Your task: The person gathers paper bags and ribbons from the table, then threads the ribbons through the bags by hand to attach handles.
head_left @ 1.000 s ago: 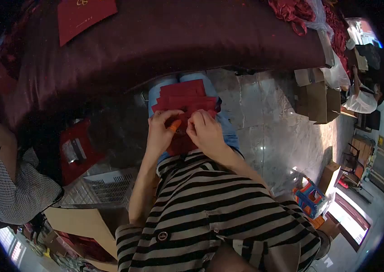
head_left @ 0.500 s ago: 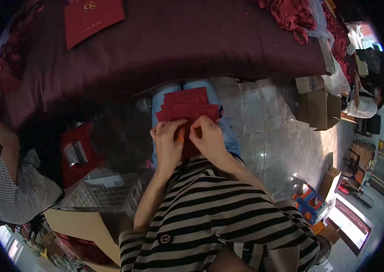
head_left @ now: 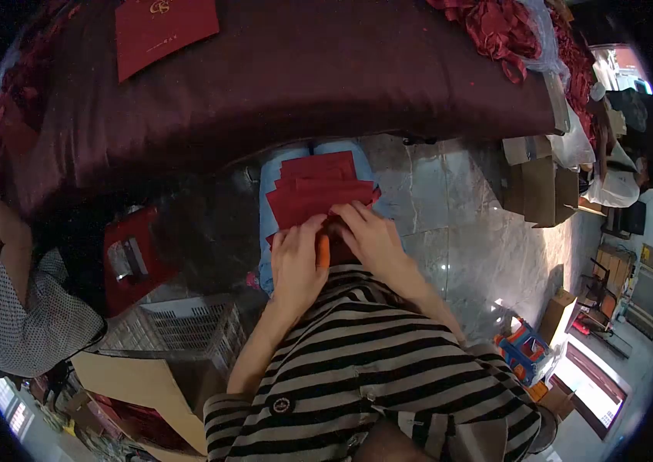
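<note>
Compared with a second ago, both the left hand (head_left: pixel 299 258) and right hand (head_left: pixel 374 240) sit lower and further right over the red pieces (head_left: pixel 317 200); the red card (head_left: pixel 169 40), upper left, also appears lower and further right.

Fingers (head_left: pixel 357 218) touching flat red pieces (head_left: pixel 319 197), striped shirt (head_left: pixel 319 350), maroon cloth (head_left: pixel 303 85)

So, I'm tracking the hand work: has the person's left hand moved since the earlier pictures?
Yes: judged against the maroon-covered table, the left hand has drawn back slightly, away from the table's near edge.
</note>
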`<state>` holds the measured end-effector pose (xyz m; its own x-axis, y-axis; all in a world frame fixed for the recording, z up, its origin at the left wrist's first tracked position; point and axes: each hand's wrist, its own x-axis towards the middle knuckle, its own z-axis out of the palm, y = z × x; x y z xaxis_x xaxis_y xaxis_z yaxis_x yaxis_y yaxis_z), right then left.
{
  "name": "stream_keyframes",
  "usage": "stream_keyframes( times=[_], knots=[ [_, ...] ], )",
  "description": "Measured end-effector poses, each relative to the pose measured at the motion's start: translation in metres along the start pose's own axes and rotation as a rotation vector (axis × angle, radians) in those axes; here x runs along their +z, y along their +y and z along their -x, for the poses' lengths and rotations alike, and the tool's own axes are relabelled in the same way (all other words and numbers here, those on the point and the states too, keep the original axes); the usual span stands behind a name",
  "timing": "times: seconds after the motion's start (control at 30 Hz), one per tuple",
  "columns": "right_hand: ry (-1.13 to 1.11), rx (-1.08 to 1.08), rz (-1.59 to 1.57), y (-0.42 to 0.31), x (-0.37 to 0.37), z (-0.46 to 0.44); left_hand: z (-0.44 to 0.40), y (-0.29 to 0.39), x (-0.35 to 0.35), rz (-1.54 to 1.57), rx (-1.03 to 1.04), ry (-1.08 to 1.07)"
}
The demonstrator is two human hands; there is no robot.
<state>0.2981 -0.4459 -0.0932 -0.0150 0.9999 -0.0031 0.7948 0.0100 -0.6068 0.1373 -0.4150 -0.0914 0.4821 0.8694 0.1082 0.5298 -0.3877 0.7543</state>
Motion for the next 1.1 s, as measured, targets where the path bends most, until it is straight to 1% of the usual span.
stream_keyframes(
  times=[0.07, 0.13, 0.17, 0.2, 0.27, 0.3, 0.33, 0.4, 0.43, 0.5, 0.53, 0.6, 0.63, 0.7, 0.73, 0.8, 0.83, 0.87, 0.9, 0.93, 0.97, 1.0, 1.03, 1.07, 1.1],
  knots=[
    [0.003, -0.027, 0.021, -0.001, -0.001, 0.004, -0.001, 0.004, -0.011, 0.055, -0.012, -0.006],
    [0.007, -0.056, 0.041, -0.003, 0.003, 0.009, -0.011, 0.006, -0.027, 0.095, -0.223, -0.217],
    [0.095, -0.119, 0.047, -0.002, 0.011, 0.013, -0.016, -0.003, -0.027, 0.066, -0.267, -0.275],
    [0.181, -0.184, 0.051, -0.002, 0.015, 0.016, -0.024, -0.009, -0.027, 0.064, -0.274, -0.268],
    [0.188, -0.179, 0.069, -0.005, 0.016, 0.018, -0.038, -0.022, -0.027, 0.196, -0.324, -0.482],
    [0.203, -0.165, 0.094, -0.006, 0.017, 0.018, -0.04, -0.029, -0.022, 0.283, -0.23, -0.401],
    [0.204, -0.166, 0.092, -0.005, 0.018, 0.018, -0.041, -0.034, -0.021, 0.281, -0.23, -0.4],
    [0.232, -0.105, 0.056, -0.002, 0.022, 0.018, -0.047, -0.035, -0.024, 0.399, -0.264, -0.49],
    [0.236, -0.103, 0.056, -0.002, 0.022, 0.017, -0.05, -0.03, -0.028, 0.397, -0.26, -0.493],
    [0.259, -0.137, 0.081, -0.001, 0.024, 0.018, -0.057, -0.017, -0.036, 0.318, -0.425, -0.526],
    [0.258, -0.136, 0.078, 0.0, 0.026, 0.018, -0.055, -0.018, -0.034, 0.317, -0.427, -0.527],
    [0.292, -0.176, 0.129, 0.003, 0.029, 0.018, -0.05, -0.021, -0.028, 0.363, -0.327, -0.505],
    [0.288, -0.176, 0.126, 0.003, 0.028, 0.018, -0.048, -0.023, -0.025, 0.363, -0.332, -0.504],
    [0.271, -0.17, -0.01, 0.004, 0.022, 0.014, -0.046, -0.027, -0.019, 0.366, -0.284, -0.422],
    [0.27, -0.171, -0.012, 0.004, 0.016, 0.012, -0.045, -0.029, -0.017, 0.365, -0.286, -0.422],
    [0.072, -0.085, -0.093, 0.006, 0.004, 0.008, -0.044, -0.032, -0.013, 0.416, -0.37, -0.258],
    [0.021, -0.078, -0.093, 0.01, 0.001, 0.009, -0.044, -0.039, -0.011, 0.649, -0.462, -0.181],
    [0.025, -0.072, -0.091, 0.009, -0.007, 0.009, -0.044, -0.044, -0.01, 0.882, -0.554, -0.1],
    [-0.139, 0.026, -0.153, 0.006, -0.017, 0.008, -0.044, -0.041, -0.008, 0.898, -0.482, -0.015],
    [-0.302, 0.122, -0.214, 0.006, -0.025, 0.007, -0.044, -0.037, -0.005, 0.9, -0.479, -0.017],
    [-0.3, 0.121, -0.211, 0.01, -0.03, 0.008, -0.044, -0.034, -0.002, 0.696, -0.445, 0.031],
    [-0.352, 0.086, -0.503, 0.016, -0.036, 0.008, -0.045, -0.032, 0.0, 0.493, -0.41, 0.078],
    [-0.4, 0.051, -0.797, 0.022, -0.043, 0.01, -0.044, -0.034, 0.003, 0.495, -0.41, 0.078],
    [-0.531, 0.002, -0.637, 0.03, -0.06, 0.009, -0.042, -0.038, 0.009, 0.522, -0.393, 0.087],
    [-0.532, 0.006, -0.636, 0.04, -0.07, 0.009, -0.041, -0.041, 0.013, 0.551, -0.376, 0.098]
  ],
)
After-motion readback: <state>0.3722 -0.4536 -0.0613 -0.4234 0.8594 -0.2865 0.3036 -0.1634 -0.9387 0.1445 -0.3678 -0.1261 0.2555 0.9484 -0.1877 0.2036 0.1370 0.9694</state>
